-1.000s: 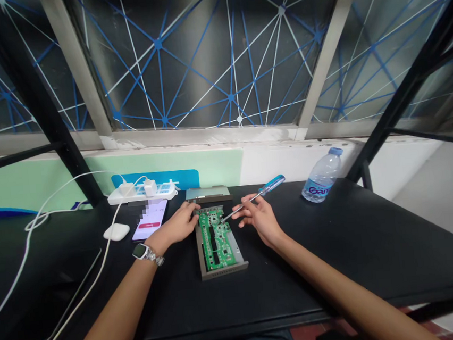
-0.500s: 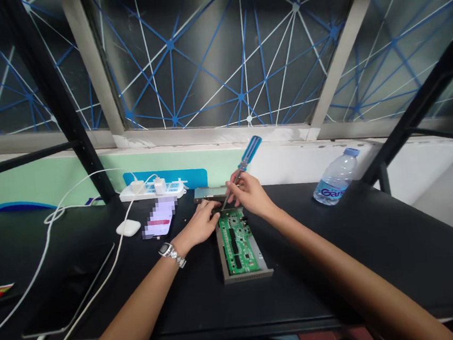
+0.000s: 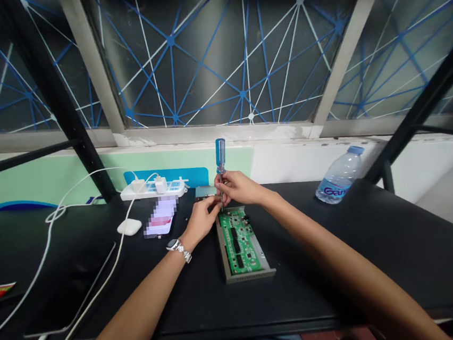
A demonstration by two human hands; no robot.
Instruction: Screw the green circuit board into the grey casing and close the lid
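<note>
Right hand [image 3: 240, 187] has the screwdriver [image 3: 220, 157] pinched in its fingertips, and the shaft now stands upright where a moment ago it leaned well over. Held that way, the tip points straight down at the top edge of the green circuit board [image 3: 239, 241], which lies flat in its metal case [image 3: 248, 276] on the bench [image 3: 420, 263]. Left hand [image 3: 201, 220] has closed in, fingers bunched beside the tip, apparently steadying it; whether they pinch anything, I can't tell from here.
</note>
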